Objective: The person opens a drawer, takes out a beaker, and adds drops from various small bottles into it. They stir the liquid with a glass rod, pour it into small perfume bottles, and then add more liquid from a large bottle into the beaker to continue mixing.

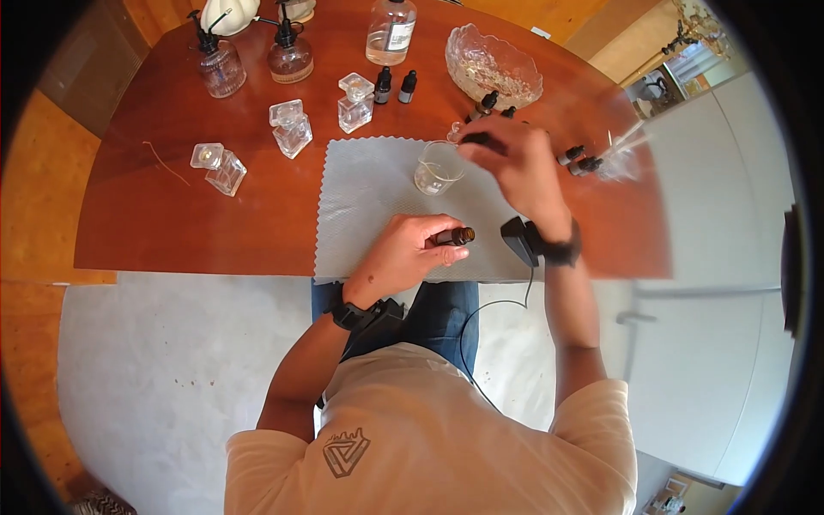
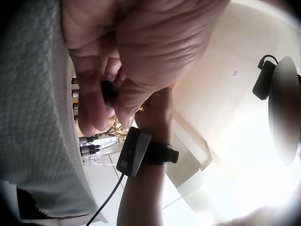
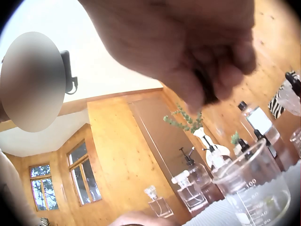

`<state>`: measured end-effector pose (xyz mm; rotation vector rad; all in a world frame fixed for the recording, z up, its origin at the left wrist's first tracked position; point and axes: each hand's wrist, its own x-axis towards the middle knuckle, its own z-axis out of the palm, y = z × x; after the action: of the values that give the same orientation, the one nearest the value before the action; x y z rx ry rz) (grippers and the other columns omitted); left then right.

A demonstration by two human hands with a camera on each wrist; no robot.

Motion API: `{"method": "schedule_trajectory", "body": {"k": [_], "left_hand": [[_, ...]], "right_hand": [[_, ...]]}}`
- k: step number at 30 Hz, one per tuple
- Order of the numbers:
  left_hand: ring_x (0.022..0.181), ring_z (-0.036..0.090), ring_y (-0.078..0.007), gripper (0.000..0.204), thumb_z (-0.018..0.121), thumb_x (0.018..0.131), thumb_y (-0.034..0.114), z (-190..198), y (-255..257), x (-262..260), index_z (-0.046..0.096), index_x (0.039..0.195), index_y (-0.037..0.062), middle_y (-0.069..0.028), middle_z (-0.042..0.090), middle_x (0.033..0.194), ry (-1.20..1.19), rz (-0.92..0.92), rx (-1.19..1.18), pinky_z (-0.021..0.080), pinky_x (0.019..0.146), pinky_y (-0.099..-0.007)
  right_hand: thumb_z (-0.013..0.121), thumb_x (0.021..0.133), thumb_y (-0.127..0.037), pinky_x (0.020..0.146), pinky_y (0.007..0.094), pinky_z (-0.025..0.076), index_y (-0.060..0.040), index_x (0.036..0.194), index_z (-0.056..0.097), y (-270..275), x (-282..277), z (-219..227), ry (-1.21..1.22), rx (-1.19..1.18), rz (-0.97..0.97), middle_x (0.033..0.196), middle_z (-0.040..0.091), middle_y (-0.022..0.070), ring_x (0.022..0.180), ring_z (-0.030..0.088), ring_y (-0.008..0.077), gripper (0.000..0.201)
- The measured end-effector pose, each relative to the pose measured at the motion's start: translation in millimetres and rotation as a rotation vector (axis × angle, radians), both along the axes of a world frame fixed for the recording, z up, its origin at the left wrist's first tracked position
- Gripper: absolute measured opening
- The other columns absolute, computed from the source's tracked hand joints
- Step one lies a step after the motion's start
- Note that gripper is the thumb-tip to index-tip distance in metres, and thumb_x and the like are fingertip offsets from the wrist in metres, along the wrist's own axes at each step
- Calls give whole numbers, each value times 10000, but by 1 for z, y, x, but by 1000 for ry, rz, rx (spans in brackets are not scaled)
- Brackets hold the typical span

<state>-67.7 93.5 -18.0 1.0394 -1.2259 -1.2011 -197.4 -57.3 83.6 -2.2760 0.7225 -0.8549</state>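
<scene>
My left hand [image 1: 396, 256] grips a small dark amber bottle [image 1: 451, 238] above the grey cloth [image 1: 360, 189], its uncapped mouth pointing right. In the left wrist view the left hand [image 2: 160, 44] curls round the dark bottle [image 2: 109, 92]. Up and to the right, my right hand [image 1: 525, 172] pinches a black cap-like piece [image 1: 487, 142] beside the glass beaker [image 1: 438, 176]. The right wrist view has the right hand [image 3: 174, 42] with that black piece [image 3: 205, 85] between its fingertips, above the graduated beaker [image 3: 258, 188]. Its lower end cannot be made out.
Three square glass bottles [image 1: 292, 133] stand left of the cloth. Behind are two pump bottles [image 1: 221, 70], a large labelled bottle [image 1: 390, 39] and a glass bowl [image 1: 489, 73]. Several small black-capped bottles [image 1: 407, 87] stand at the back and right. A cable hangs by the right wrist.
</scene>
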Motion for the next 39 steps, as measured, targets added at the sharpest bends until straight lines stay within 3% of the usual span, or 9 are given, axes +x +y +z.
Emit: {"method": "schedule_trajectory", "body": {"k": [2,6,10,13,18,21,23,25,39], "left_hand": [[715,542,-68,276,771,915,82,-3,-2,-2,694,1132,-71,-60,685,828,56,20,-6,500,638,-263],[751,583,-68,294,773,913,80,2,0,3,689,1151,-71,-71,711,882,-24,-2,5,533,682,-263],[834,606,-59,328,763,920,53,3,-2,5,680,1216,-60,-44,711,960,-22,-36,47,545,742,-241],[858,609,-54,333,749,925,32,0,-1,1,679,1239,-52,-26,707,984,3,-40,66,541,758,-227],[842,631,-62,300,744,934,50,11,-1,5,689,1209,-58,-32,708,962,-37,-31,70,542,752,-232],[852,645,-69,302,751,933,59,6,-2,4,690,1205,-58,-42,710,972,-34,-29,94,550,765,-236],[860,650,-72,306,752,929,47,5,-3,4,688,1210,-57,-45,710,986,-9,-20,89,556,773,-238],[867,652,-75,310,754,926,41,4,-3,-1,687,1213,-56,-47,709,995,-12,-28,69,561,779,-241],[868,670,-106,283,745,942,42,0,-4,0,678,1195,-65,-66,701,991,-7,17,76,584,780,-269]], "right_hand": [[792,862,-66,656,289,535,23,1024,727,-2,-2,-2,128,-99,28,845,739,112,706,673,148,197],[798,863,-65,659,285,538,21,1033,726,3,-2,7,-83,105,-47,855,746,103,707,674,133,203],[783,873,-60,656,283,535,20,1020,730,22,3,11,-408,-42,-111,858,744,106,712,685,136,175],[772,881,-56,659,280,535,24,1017,732,1,-2,-11,72,-76,-25,873,751,109,711,685,135,162],[774,896,-61,653,255,525,22,1025,736,7,-10,3,-193,120,-100,922,765,107,722,682,117,158],[772,906,-62,660,246,524,16,1036,736,30,-8,14,-463,-31,-183,920,762,104,742,683,110,156],[779,887,-64,659,264,518,22,1040,727,18,-5,3,-219,-158,-106,876,744,92,722,661,127,183],[787,871,-66,663,274,513,31,1039,719,0,-6,-20,-9,-27,-28,877,737,95,719,647,130,206],[702,979,-121,528,217,411,7,1030,709,23,-68,-48,-577,850,-74,756,682,26,615,604,68,138]]}}
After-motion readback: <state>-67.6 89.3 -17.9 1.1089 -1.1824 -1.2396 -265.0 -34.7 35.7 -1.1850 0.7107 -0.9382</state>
